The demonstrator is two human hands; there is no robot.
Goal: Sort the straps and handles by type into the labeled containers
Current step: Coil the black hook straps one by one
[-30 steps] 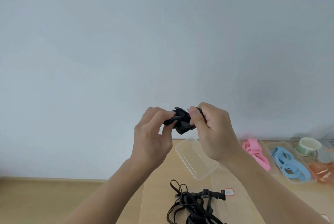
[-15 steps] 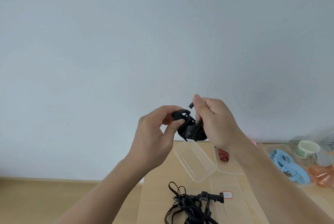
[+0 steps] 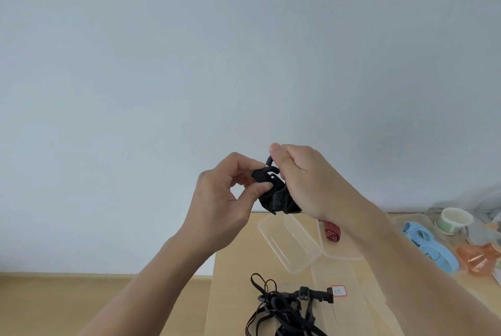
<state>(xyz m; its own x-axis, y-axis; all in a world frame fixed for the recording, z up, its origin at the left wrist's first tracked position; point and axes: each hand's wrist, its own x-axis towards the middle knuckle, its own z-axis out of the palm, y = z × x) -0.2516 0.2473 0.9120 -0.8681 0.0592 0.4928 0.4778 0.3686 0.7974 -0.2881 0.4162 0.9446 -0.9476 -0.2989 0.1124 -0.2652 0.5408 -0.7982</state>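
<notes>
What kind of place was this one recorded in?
Likely a plain indoor desk set up for sorting, against a bare wall: a light wooden table, clear plastic containers, at least one labeled, and blue straps kept apart from a black strap pile.

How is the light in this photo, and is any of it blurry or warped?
Head view: the light is soft and even, with no hard shadows on the wall. The left hand, the right hand and the black strap they pinch look fairly sharp. The blue straps at the right edge look soft and stretched, probably by the wide lens. The clear container shows only faint glare.
</notes>
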